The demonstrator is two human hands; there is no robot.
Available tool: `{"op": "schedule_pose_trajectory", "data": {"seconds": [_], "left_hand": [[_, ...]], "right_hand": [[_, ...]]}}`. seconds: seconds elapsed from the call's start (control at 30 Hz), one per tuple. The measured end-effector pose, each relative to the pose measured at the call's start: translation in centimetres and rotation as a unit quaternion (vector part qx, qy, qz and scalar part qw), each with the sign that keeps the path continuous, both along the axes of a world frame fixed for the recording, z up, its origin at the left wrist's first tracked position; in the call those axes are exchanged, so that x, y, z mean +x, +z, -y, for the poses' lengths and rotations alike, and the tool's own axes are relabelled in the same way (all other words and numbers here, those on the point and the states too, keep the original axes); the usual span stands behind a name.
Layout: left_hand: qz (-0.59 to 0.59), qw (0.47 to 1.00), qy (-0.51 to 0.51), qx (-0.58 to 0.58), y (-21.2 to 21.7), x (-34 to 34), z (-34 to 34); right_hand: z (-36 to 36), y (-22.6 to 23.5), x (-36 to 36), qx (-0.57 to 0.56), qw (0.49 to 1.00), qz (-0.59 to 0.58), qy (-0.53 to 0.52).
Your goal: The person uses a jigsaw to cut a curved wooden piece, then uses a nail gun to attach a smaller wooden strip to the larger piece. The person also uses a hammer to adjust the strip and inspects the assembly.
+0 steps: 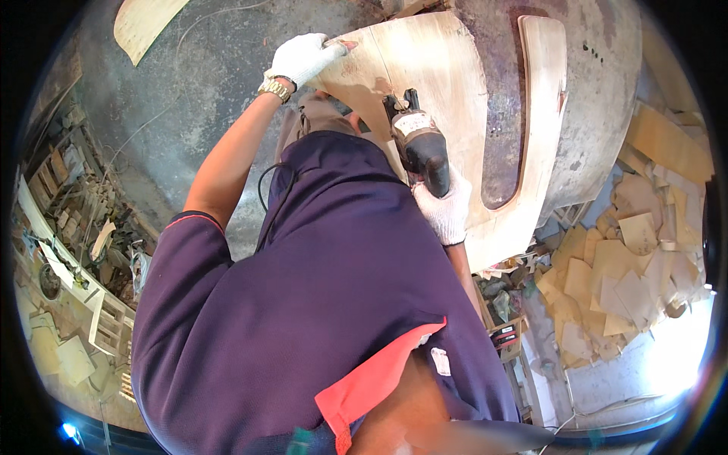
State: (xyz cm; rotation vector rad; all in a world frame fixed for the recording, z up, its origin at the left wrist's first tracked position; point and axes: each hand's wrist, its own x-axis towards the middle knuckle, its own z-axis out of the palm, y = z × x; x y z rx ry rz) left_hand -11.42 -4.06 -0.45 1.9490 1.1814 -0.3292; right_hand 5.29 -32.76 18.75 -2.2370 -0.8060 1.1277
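Note:
A black jigsaw (421, 144) with a pale label band stands on a curved plywood sheet (436, 57). My right hand (446, 208), in a white knit glove, is closed around its rear body. From the front of the jigsaw a thin dark line runs to the far edge of the sheet; whether it is a cut or a drawn mark I cannot tell. My left hand (303, 61), also gloved and with a gold watch at the wrist, grips the sheet's left edge. The blade is hidden. On the right, a long rounded plywood arm (542, 83) joins the sheet at its near end.
Under the plywood lies a grey, stained surface (599, 83). Another plywood piece (144, 26) lies at the far left, near a thin cable (182, 45). Many flat brown offcuts (614, 280) are heaped on the right. Wood scraps (68, 205) crowd the left side.

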Motion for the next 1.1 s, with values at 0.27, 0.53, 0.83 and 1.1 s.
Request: {"op": "schedule_pose_trajectory", "data": {"seconds": [0.27, 0.53, 0.83, 1.1], "left_hand": [[0.016, 0.996, -0.043, 0.075, 0.6, 3.4, -0.6], [0.050, 0.996, -0.043, 0.058, -1.3, 6.1, -1.7], [0.095, 0.984, -0.010, 0.149, -0.2, 6.4, -1.1], [0.327, 0.890, -0.231, 0.218, 1.0, 9.6, 3.3]], "right_hand": [[-1.5, 0.4, 0.4, -0.004, 0.998, -0.012, -0.063], [-5.3, -1.5, 3.2, -0.043, 0.998, 0.014, -0.044], [-4.0, -2.1, 2.8, -0.042, 0.996, 0.020, -0.071], [-3.5, -2.2, 3.2, -0.035, 0.996, 0.000, -0.084]]}}
